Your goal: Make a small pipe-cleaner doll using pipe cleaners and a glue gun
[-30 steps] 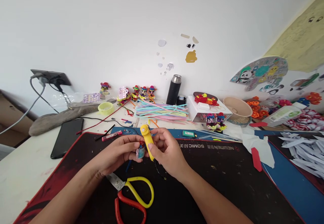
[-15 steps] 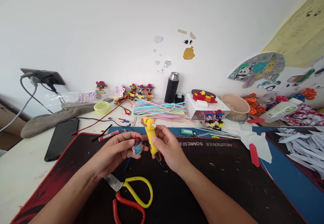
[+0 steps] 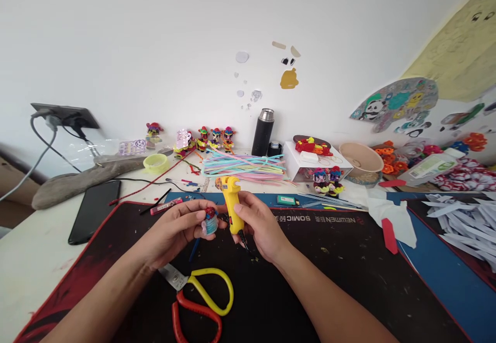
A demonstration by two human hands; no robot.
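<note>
Between the fingers of my left hand [image 3: 176, 232] is a small blue figure piece with a red top [image 3: 210, 223], partly covered by the thumb and fingertips. My right hand [image 3: 259, 224] is wrapped round a yellow hot glue gun [image 3: 233, 208], held upright just right of the piece, its black cord hanging from the bottom of the handle. The two hands are close together over the dark desk mat [image 3: 310, 281]. Below them lie scissors [image 3: 211, 291] with one yellow and one red handle loop.
Pastel pipe cleaners [image 3: 244, 168] lie behind my hands, near a black thermos [image 3: 263, 132]. Small finished figures [image 3: 216, 139] stand along the wall. A phone [image 3: 95, 213] lies at left, a white box [image 3: 315, 163] at back right, white paper strips [image 3: 465, 227] at far right.
The glue gun has tilted slightly more upright in my right hand. My left hand still holds the small piece in nearly the same place.
</note>
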